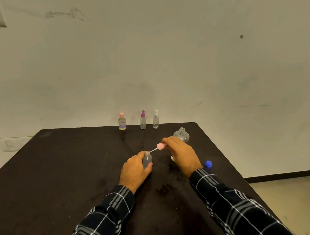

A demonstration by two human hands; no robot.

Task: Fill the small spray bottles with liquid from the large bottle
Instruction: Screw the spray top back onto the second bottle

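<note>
My left hand (135, 169) grips a small clear spray bottle (147, 159) standing open on the dark table (64, 176). My right hand (181, 154) pinches its pink spray cap (160, 145), tilted, with the thin dip tube pointing down-left to the bottle's mouth. The large clear bottle (181, 134) stands uncapped just behind my right hand, partly hidden by it. Its blue cap (208, 164) lies on the table to the right of my right wrist.
At the table's far edge stand a pink-capped bottle of yellowish liquid (122, 121), a purple-topped spray bottle (143, 120) and a white-topped spray bottle (156, 119). A wall rises directly behind them. The table's right edge drops to the floor.
</note>
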